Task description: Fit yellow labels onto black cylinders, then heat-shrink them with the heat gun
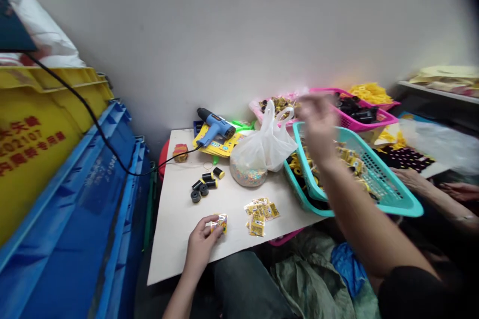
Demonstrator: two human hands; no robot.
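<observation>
Low over the front of the white table (168, 254), my left hand (201, 240) pinches a small, shiny packet with colourful print (221, 223). To its right lies a loose pile of flat yellow packets in clear film (258, 217). My right hand (318, 114) is raised above the upper turquoise basket (392, 184) and smeared by motion, so its fingers cannot be made out. Small yellow packets (350, 159) lie in that basket. Several black cylinders with yellow ends (207, 177) stand and lie beyond my left hand.
A blue heat gun (217, 127) rests on yellow printed cards (204, 147), its black cord running left. A knotted white bag of coloured beads (249, 159) stands mid-table. Pink baskets (377, 123) stand behind. Blue crates (67, 219) flank the left; another person's hands (415, 182) are at right.
</observation>
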